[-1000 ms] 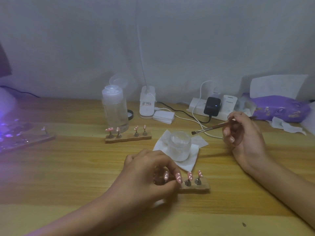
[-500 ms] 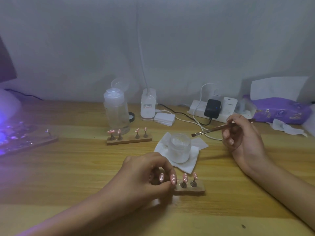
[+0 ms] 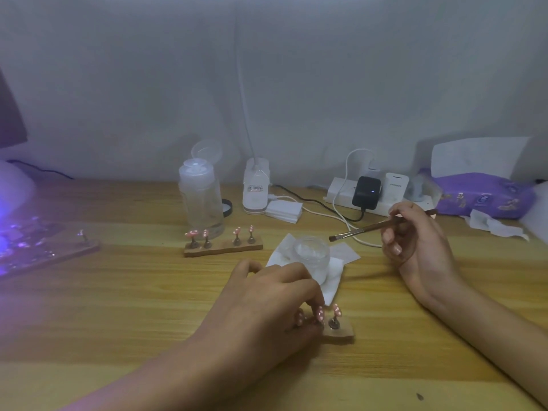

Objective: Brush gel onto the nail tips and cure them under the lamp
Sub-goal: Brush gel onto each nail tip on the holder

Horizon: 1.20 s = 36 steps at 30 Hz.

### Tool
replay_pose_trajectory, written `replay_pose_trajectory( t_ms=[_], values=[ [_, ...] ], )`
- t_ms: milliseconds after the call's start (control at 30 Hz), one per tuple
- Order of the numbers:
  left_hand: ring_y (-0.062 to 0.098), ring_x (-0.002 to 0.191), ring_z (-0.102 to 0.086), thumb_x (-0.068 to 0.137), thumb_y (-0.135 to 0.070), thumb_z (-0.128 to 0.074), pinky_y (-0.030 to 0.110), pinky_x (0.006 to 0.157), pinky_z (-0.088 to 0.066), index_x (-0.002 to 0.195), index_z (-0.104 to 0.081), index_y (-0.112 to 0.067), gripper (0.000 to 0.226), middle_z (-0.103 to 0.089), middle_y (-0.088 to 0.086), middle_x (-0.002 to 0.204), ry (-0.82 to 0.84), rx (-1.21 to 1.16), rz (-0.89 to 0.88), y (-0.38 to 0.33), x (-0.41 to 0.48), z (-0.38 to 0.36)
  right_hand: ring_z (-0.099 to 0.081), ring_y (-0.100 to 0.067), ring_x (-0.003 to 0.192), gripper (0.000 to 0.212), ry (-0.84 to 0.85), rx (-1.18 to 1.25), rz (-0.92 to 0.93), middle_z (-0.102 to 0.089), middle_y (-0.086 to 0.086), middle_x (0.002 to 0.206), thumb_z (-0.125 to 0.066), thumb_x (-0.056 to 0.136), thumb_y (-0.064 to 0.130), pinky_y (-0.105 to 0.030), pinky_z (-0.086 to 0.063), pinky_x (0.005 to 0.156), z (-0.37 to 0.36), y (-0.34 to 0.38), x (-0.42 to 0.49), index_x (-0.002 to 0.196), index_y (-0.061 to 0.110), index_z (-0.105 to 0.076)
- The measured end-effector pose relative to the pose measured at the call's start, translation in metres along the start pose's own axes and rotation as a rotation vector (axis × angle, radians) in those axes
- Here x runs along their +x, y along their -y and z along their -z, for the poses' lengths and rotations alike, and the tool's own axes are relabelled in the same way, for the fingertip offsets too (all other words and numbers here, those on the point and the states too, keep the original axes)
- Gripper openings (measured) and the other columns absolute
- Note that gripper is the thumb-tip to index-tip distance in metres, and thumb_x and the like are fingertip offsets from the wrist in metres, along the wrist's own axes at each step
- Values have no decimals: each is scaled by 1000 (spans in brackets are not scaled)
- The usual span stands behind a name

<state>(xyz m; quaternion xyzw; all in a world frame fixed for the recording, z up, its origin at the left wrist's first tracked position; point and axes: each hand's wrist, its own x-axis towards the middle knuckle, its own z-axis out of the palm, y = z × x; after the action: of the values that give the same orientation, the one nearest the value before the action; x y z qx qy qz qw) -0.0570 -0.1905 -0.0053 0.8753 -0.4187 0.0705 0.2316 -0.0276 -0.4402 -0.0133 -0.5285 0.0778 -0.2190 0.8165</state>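
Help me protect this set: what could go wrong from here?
The left hand grips the near holder with fingers right against the nail tips, so it could smudge or knock them. The brush in the right hand hovers by the open jar; a careless dip might tip it.

Three flat wooden holder strips show: the far strip bears four pink white-dotted nail tips, the near strip shows three, and the left strip is too blurred to count. There is one brown-handled brush, one clear glass jar and one clear plastic bottle.
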Motion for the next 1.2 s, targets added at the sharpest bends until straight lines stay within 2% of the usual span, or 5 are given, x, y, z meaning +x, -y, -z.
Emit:
replay_pose_trajectory(
  t_ms=[233,467,667,967,1200],
  values=[
    [6,74,-63,78,-42,-60,35,79,-40,74,-69,-38,11,-65,-21,82,-163,200,-124,-7,1,1,-49,-11,47,23,133,-36,83,-55,-3,55,-40,103,15,-19,-36,39,2,0,-5,85,16,-54],
    [10,85,-64,90,-36,-64,38,85,-29,77,-73,-36,16,-69,-26,90,-450,342,-353,-11,-1,13,-50,-13,45,26,274,-162,175,-61,-5,57,-52,95,36,-18,-38,41,-3,4,-13,70,31,-57],
    [-6,82,-65,87,-38,-72,39,85,-35,90,-75,-34,6,-71,-26,87,-532,-12,-249,-1,13,68,-56,-19,47,24,365,-416,298,-64,-11,61,-53,93,38,-23,-45,41,-18,23,-25,82,17,-51],
    [49,91,-61,84,-38,-74,52,83,-55,87,-77,-33,7,-77,-4,95,-366,-809,-9,39,42,43,-60,-24,50,22,516,-739,469,-65,-13,64,-51,97,29,-29,-50,46,-39,29,-30,84,11,-51],
    [15,65,-57,79,-36,-73,29,58,-48,90,-79,-25,17,-76,-3,91,-284,-779,17,50,32,2,-61,-29,52,32,563,-750,387,-66,-15,66,-51,93,34,-30,-52,48,-36,19,-31,88,2,-51]
  ],
)
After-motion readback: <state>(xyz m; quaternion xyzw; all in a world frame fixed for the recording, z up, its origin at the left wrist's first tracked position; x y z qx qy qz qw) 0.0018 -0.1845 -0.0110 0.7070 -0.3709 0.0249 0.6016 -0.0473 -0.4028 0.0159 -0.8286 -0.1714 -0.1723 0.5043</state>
